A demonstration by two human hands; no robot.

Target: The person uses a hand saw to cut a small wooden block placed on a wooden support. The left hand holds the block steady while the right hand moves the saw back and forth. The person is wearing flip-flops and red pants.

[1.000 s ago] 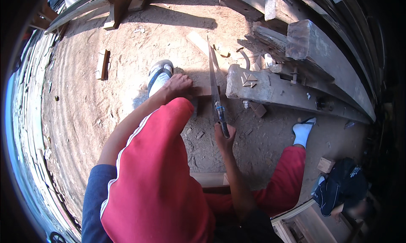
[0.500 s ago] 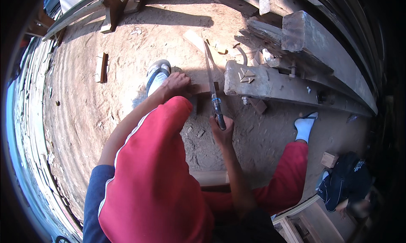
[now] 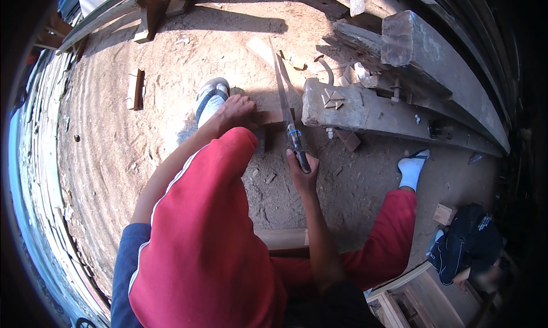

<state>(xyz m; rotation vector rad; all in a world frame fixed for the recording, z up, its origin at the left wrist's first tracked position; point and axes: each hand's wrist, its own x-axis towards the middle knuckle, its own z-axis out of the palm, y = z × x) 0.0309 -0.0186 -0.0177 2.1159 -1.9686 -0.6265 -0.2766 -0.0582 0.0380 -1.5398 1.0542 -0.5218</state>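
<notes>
My left hand [image 3: 236,110] is closed on a short brown wooden piece [image 3: 272,117] beside my raised knee and sandalled left foot. My right hand [image 3: 305,178] is wrapped round the handle of a handsaw [image 3: 294,135], whose long blade points away from me and crosses that piece near its right end. Just right of the saw lies a heavy weathered beam [image 3: 357,112] with several small wood bits [image 3: 333,100] on top. A pale offcut [image 3: 260,49] lies on the ground beyond the saw.
Stacked old timbers [image 3: 425,54] line the right side, a curved metal piece [image 3: 327,68] beside them. A small block [image 3: 135,88] lies at left. A wooden trestle [image 3: 147,17] stands at top left. Another person [image 3: 465,245] is at lower right by a wooden frame [image 3: 419,296].
My right hand and the saw have shifted forward and slightly left, the blade tip reaching farther from me. My left hand stays on the wood. The view has shifted slightly.
</notes>
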